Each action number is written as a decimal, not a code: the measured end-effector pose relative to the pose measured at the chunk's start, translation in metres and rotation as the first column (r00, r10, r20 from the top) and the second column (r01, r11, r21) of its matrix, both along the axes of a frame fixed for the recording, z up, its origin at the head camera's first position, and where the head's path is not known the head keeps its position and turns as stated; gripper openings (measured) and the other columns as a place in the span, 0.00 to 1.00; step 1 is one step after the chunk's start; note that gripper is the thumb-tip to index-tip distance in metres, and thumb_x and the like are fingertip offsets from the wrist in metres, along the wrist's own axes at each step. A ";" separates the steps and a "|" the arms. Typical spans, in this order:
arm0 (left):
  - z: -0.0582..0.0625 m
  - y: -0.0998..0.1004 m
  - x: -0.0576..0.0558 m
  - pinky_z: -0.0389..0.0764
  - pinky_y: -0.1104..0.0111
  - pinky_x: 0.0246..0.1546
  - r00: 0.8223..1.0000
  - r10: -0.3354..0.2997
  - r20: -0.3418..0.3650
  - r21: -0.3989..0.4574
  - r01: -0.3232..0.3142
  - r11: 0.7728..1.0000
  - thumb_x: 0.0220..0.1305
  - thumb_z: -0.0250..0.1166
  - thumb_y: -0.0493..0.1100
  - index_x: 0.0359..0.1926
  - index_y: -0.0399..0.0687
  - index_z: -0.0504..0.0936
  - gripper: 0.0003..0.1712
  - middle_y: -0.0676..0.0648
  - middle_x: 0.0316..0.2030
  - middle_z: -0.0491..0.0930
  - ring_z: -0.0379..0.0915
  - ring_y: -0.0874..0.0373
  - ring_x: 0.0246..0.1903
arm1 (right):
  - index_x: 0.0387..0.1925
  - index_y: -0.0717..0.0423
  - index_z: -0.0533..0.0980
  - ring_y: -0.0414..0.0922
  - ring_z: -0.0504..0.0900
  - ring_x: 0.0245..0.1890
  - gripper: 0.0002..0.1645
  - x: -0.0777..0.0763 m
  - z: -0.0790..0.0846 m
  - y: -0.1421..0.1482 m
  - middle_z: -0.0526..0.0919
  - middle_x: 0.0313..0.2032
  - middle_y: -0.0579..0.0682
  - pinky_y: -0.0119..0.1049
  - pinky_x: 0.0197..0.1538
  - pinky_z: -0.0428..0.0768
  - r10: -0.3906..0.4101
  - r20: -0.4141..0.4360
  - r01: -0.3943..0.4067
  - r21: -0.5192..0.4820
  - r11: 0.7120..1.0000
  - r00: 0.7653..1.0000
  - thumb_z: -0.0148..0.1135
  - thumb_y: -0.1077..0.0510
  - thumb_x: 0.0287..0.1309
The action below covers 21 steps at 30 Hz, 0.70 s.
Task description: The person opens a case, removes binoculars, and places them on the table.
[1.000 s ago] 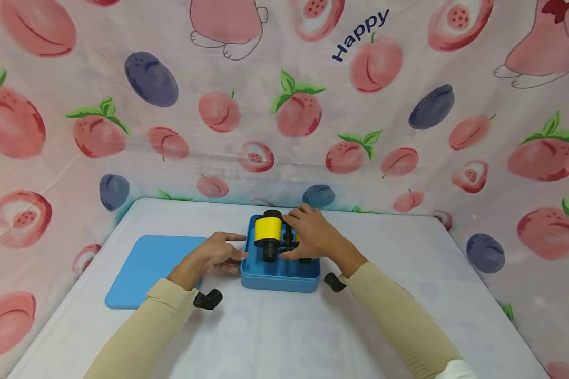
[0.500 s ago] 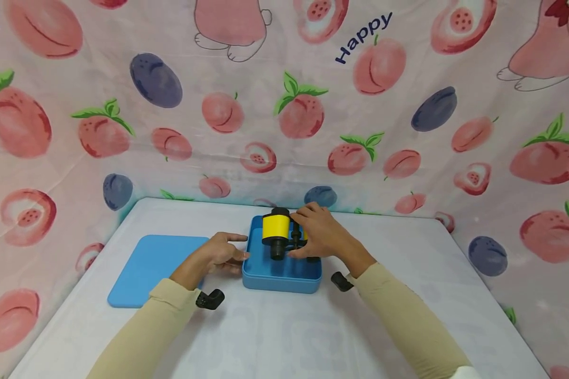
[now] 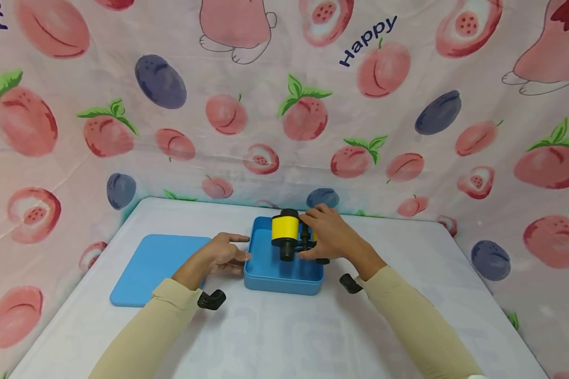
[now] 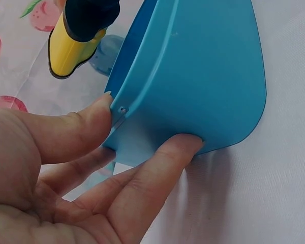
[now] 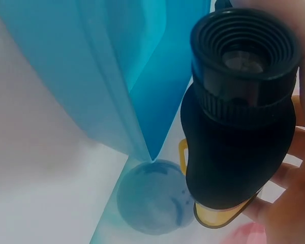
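A pair of yellow-and-black binoculars (image 3: 285, 228) is gripped by my right hand (image 3: 334, 234), which covers most of its right barrel. The left barrel hangs over the blue box (image 3: 283, 286), and the right eyepiece is by the box's right rim. In the right wrist view a black eyepiece (image 5: 244, 63) faces the camera, with fingers behind the barrel. My left hand (image 3: 223, 253) touches the left side of the box. In the left wrist view the thumb lies at the rim of the box (image 4: 208, 76), and fairly straight fingers press its outer wall.
A flat blue lid (image 3: 156, 268) lies on the white table (image 3: 284, 337), left of the box and partly behind the left forearm. A fruit-printed cloth (image 3: 265, 105) hangs behind the table. Black wrist cameras (image 3: 212, 300) jut out below both wrists.
My right hand has moved the binoculars rightward across the box, from its middle toward the right rim. The left hand keeps its place at the box's left side.
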<state>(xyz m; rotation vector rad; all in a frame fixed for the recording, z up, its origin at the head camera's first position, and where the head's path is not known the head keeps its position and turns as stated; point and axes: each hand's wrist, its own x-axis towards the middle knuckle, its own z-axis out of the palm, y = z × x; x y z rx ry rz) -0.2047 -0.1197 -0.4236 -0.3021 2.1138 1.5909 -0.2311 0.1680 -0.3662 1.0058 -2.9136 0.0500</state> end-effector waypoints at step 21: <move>0.000 0.000 -0.001 0.91 0.56 0.43 1.000 -0.011 -0.011 0.027 0.012 1.000 0.69 0.67 0.33 0.76 0.43 0.67 0.37 0.29 0.61 0.80 0.87 0.49 0.44 | 0.72 0.58 0.72 0.58 0.68 0.69 0.57 -0.006 0.001 0.018 0.77 0.68 0.57 0.66 0.71 0.70 0.005 0.004 -0.005 -0.027 1.000 1.000 0.79 0.31 0.47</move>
